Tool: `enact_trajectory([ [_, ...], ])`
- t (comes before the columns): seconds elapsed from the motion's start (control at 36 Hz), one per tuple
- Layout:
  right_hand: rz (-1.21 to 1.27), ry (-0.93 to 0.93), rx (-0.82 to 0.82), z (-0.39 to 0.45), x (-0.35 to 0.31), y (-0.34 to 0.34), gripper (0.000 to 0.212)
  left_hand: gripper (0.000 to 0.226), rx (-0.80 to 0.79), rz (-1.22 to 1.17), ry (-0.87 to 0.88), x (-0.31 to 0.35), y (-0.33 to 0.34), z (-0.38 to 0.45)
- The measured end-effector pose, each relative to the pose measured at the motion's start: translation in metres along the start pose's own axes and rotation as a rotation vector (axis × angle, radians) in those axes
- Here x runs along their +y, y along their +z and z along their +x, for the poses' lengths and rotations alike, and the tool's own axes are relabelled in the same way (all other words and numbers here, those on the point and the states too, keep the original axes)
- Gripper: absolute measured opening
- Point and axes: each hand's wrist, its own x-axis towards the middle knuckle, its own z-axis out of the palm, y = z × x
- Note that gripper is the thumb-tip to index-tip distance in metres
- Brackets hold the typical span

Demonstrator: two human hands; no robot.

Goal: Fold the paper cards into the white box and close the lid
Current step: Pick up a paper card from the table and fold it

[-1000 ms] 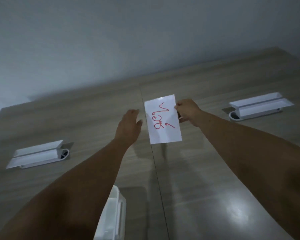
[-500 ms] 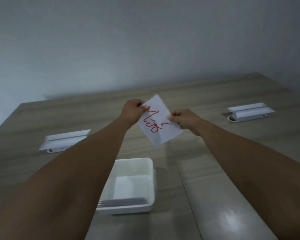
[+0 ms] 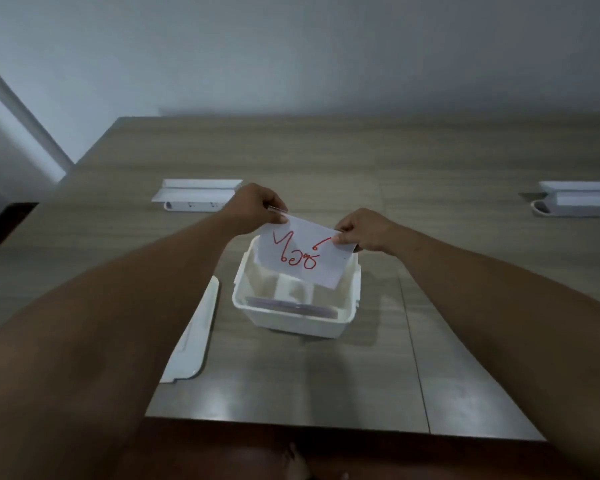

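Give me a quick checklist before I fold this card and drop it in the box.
1. Both hands on the card: ok, left hand and right hand pinch the top corners of the paper card.
2. Card above the white box: ok.
3. Box open: ok, lid lies on the table to its left.
4. Card folded: not ok, it hangs flat.
5. Room inside the box: cannot tell.
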Motion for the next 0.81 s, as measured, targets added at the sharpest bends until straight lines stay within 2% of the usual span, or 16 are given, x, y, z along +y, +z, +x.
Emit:
enact_trajectory([
  [0.22, -0.166, 0.017, -0.201, -0.007, 0.020, 0.053, 0.025, 0.021, -0.079, 0.096, -0.134, -0.043, 0.042, -0.043],
  [0.36, -0.264, 0.021, -0.237, -0.017, 0.024, 0.079, 0.030, 0.021, -0.078, 0.273, -0.205, -0.060, 0.068, -0.067],
  [0.44, -0.337, 0.056, -0.310, -0.022, 0.017, 0.093, 0.042, 0.022, -0.092, 0.393, -0.191, -0.066, 0.075, -0.079],
  [0.53, -0.338, 0.120, -0.366, -0.020, 0.012, 0.099, 0.048, 0.023, -0.134, 0.379, -0.168, -0.073, 0.073, -0.084],
  [0.61, -0.241, 0.173, -0.284, -0.014, 0.003, 0.099, 0.041, 0.024, -0.125, 0.275, -0.133, -0.080, 0.061, -0.084],
  [0.72, -0.190, 0.118, 0.018, 0.001, -0.027, 0.101, 0.035, 0.030, -0.026, 0.210, -0.106, -0.098, 0.031, -0.078],
  [0.81, -0.178, 0.097, 0.164, 0.017, -0.059, 0.110, 0.031, 0.032, 0.028, 0.187, -0.117, -0.124, 0.002, -0.075],
])
